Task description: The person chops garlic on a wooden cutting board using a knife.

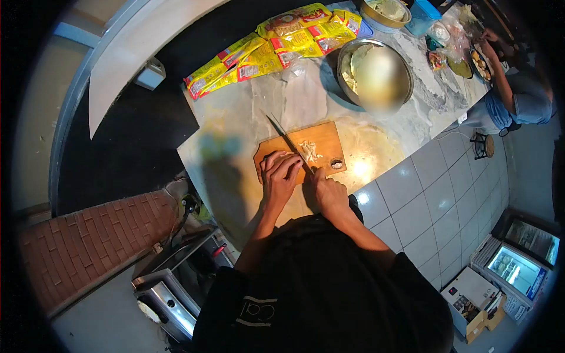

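On the marble counter lies a wooden cutting board (325,136), set at a slant. My right hand (331,193) is wrapped round the handle of a kitchen knife (286,139), whose blade points away from me across the board. Close against the blade's left side, my left hand (280,175) rests on the board with its fingers bent and drawn together. Whatever lies under those fingers is hidden. Pale, thinly chopped pieces (308,151) are scattered just right of the blade. A few white bits (336,164) sit at the board's right corner, over a dark round spot.
Yellow-and-red packets (282,44) line the counter's far edge. A large metal bowl (344,70) stands beyond the board, its contents partly blurred. Farther right are another bowl (385,13), a blue container (422,17) and a co-worker (512,94) handling food. Tiled floor (406,188) borders the counter's right side.
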A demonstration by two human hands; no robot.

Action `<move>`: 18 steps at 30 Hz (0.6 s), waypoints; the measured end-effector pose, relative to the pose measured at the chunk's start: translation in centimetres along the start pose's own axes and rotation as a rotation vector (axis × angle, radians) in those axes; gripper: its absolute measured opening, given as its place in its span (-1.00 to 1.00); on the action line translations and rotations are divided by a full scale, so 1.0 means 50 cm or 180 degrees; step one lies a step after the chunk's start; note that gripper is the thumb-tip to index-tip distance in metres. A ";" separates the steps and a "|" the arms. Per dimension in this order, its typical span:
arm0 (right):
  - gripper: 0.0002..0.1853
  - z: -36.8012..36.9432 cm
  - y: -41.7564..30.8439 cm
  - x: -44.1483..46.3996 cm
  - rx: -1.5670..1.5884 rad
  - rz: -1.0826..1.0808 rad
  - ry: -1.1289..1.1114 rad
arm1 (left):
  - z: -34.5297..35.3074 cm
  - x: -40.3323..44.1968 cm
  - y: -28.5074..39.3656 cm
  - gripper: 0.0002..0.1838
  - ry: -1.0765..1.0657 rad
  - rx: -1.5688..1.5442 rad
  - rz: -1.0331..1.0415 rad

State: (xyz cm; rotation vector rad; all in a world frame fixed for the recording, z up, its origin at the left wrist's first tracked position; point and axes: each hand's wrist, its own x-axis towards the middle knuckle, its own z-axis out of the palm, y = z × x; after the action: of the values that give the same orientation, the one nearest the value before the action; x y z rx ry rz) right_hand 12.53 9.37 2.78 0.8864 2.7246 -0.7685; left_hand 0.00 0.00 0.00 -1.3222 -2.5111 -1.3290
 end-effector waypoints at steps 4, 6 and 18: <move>-0.77 -0.016 0.003 0.019 0.0398 -0.0169 0.0248 | -0.003 0.011 -0.001 -0.82 0.0038 0.0094 0.0143; -0.75 -0.026 0.013 0.016 0.0584 -0.0201 0.0234 | 0.001 0.009 0.003 -0.82 0.0049 0.0086 0.0144; -0.74 -0.021 0.029 -0.016 0.0582 -0.0269 0.0253 | -0.002 0.003 0.005 -0.80 0.0023 0.0044 0.0064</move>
State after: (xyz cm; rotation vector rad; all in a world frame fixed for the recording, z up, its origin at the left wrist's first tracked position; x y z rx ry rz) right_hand 14.03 10.51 3.32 0.8588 2.8113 -1.0343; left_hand 0.03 0.11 0.29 -1.3341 -2.4909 -1.3077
